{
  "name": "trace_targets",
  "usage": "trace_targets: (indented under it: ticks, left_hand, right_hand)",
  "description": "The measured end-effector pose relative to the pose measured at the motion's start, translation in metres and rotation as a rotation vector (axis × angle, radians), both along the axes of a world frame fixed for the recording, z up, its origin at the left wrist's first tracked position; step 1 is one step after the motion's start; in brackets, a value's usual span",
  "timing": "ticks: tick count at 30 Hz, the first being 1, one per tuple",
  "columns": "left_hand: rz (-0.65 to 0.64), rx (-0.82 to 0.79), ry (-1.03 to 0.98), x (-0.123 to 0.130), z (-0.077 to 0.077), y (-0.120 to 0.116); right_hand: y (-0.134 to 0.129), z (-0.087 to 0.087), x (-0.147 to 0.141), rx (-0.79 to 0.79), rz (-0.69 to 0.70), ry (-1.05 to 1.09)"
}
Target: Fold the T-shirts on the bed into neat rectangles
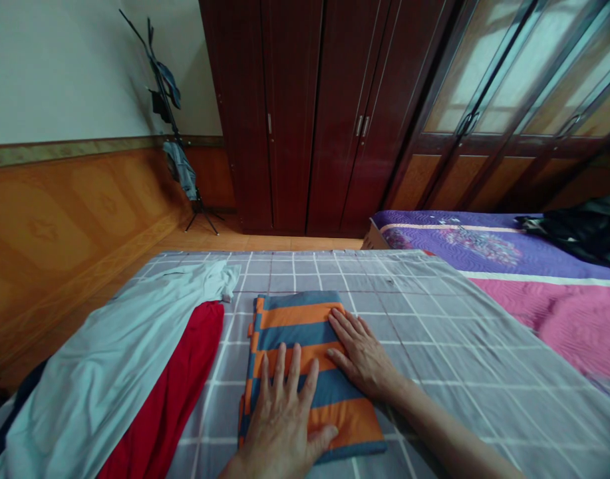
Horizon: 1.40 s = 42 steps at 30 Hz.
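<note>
A folded orange and blue-grey striped garment (305, 336) lies flat on a grey checked bed sheet (419, 313). My left hand (285, 412) rests on its lower left part, fingers spread and pointing away from me. On the garment's right edge lies my right hand (359, 352), its fingers stretched out over the stripes. Both palms face down on the cloth, and neither hand grips it. Layers of the fold show along the garment's left side.
Left of the garment lie a pale mint-coloured cloth (115, 339) and a red cloth (169, 392). A second bed with a purple and pink cover (444, 233) stands at the right, a dark bundle (584, 233) on it. Behind are a dark red wardrobe (295, 120) and a coat stand (172, 123).
</note>
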<state>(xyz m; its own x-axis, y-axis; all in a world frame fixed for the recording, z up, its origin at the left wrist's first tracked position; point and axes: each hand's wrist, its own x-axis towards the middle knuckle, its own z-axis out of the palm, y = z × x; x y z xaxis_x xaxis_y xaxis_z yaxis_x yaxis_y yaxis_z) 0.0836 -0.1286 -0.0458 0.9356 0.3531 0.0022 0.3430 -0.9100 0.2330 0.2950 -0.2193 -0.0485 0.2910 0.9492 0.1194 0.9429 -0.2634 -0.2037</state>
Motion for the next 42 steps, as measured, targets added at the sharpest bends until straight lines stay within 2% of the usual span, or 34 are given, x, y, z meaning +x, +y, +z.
trace_targets:
  ticks: [7, 11, 23, 28, 32, 35, 39, 42]
  left_hand:
    - [-0.006, -0.063, 0.0, 0.001, 0.003, 0.002]
    - [-0.011, -0.027, -0.034, 0.0, 0.001, 0.003]
    - [-0.036, 0.086, -0.061, -0.001, 0.001, 0.001]
    - [-0.019, 0.079, 0.0, -0.001, 0.008, -0.002]
    - [-0.022, 0.101, -0.015, -0.002, 0.004, -0.003]
    - [-0.025, 0.111, -0.025, -0.003, 0.001, -0.001]
    - [-0.035, 0.131, -0.064, -0.008, 0.002, 0.001]
    - [-0.012, 0.147, -0.086, -0.01, 0.005, 0.007]
  right_hand:
    - [-0.002, 0.001, 0.0, 0.01, 0.004, 0.009]
    - [-0.001, 0.001, 0.0, 0.068, -0.016, -0.012]
    - [0.003, 0.004, -0.009, 0.033, -0.105, -0.036]
    - [-0.02, -0.003, -0.03, 0.018, -0.153, -0.067]
    - [-0.054, -0.013, -0.059, 0.065, -0.145, -0.099]
    - [-0.069, -0.017, -0.073, 0.104, -0.128, -0.103]
    - [-0.074, -0.01, -0.078, 0.159, -0.131, -0.066]
    - [-0.074, 0.004, -0.079, 0.16, 0.034, -0.009]
